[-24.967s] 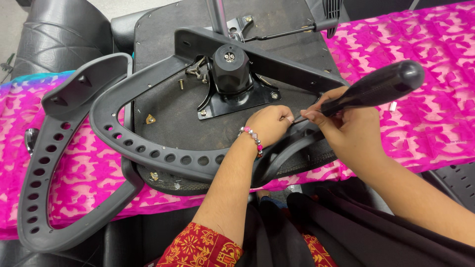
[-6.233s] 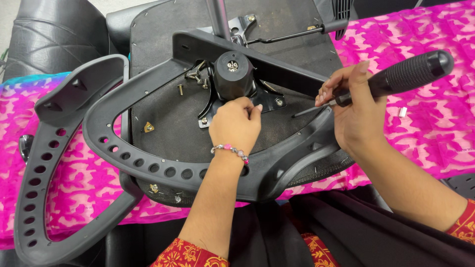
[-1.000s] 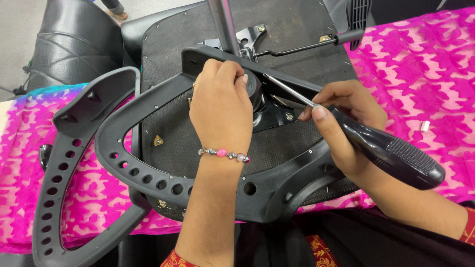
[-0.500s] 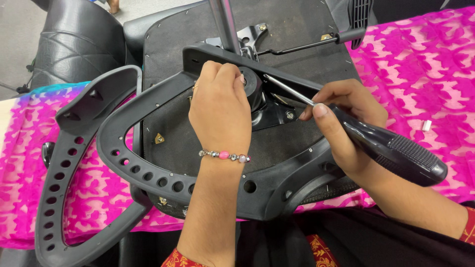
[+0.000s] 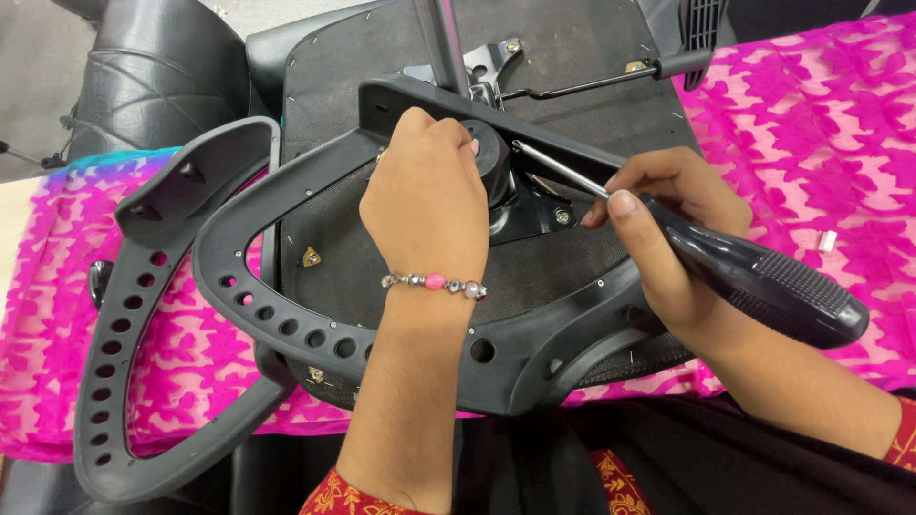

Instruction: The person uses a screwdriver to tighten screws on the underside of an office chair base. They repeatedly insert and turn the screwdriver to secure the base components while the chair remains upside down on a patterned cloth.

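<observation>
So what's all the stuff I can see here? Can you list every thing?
Chair seat underside: one, black, upside down on the cloth, centre.
Round mechanism hub: one, black, mid-seat, under the left hand's fingers.
Armrest frames: two, dark grey with holes, left and front.
Lever rod: one, thin, black, upper right.
Metal post: one, grey, top centre.
Screwdriver: one, black handle, silver shaft aimed at the hub.
Cloth: one, pink patterned, over the table.
Bracelet: one, pink and silver beads, left wrist.
Left hand: on the hub.
Right hand: grips the screwdriver.
</observation>
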